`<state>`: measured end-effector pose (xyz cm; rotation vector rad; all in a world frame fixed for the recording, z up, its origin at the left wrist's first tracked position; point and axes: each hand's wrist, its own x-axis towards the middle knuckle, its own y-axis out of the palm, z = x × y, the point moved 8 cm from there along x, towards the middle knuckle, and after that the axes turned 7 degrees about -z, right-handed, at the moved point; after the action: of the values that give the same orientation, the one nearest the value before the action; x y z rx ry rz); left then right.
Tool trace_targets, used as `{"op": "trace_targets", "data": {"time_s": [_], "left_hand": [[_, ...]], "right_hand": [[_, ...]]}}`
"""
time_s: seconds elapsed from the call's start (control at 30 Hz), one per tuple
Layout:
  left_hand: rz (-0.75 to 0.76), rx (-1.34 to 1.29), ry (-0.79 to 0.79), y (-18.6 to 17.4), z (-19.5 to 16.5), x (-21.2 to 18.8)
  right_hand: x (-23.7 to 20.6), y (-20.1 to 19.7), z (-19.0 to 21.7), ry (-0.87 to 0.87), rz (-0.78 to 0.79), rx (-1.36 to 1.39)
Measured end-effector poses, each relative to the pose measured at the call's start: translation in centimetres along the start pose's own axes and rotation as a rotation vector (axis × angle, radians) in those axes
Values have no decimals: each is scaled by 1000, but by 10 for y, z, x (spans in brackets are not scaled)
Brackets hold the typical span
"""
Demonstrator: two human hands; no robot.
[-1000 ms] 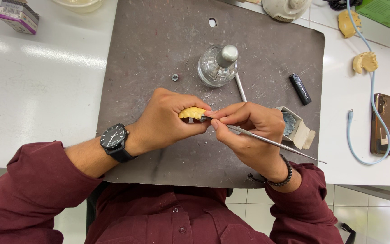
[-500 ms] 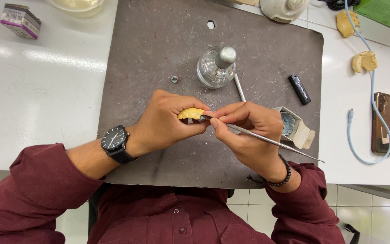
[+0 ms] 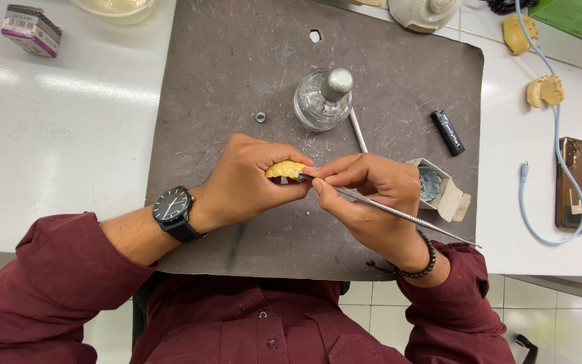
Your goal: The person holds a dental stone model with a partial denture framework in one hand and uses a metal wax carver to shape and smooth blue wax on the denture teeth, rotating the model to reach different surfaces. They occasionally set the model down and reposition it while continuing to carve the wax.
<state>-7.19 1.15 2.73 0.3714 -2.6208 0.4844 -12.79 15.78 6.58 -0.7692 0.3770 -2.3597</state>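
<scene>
Left hand (image 3: 250, 178) cups yellow dental cast (image 3: 285, 168); right hand (image 3: 372, 192) (pen-style) pinches metal tool (image 3: 399, 212)

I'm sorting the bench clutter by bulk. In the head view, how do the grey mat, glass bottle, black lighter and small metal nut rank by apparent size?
1. Grey mat, by far the largest.
2. Glass bottle.
3. Black lighter, longer than the bottle is wide, but far slimmer.
4. Small metal nut, the smallest.

Glass spirit lamp (image 3: 322, 101), black lighter (image 3: 447, 132), phone (image 3: 572, 183), blue cable (image 3: 552, 128), small box (image 3: 31, 30) on white counter (image 3: 48, 135).
</scene>
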Motion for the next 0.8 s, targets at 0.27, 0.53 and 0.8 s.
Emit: {"op": "trace_targets", "data": {"time_s": [0.27, 0.53, 0.8], "left_hand": [[8, -8, -16, 1, 1, -1], [8, -2, -2, 0, 2, -1], [41, -236, -359, 1, 12, -1]], "right_hand": [[0, 0, -2, 51, 8, 85], [0, 1, -5, 58, 51, 103], [-2, -23, -19, 128, -92, 429]]}}
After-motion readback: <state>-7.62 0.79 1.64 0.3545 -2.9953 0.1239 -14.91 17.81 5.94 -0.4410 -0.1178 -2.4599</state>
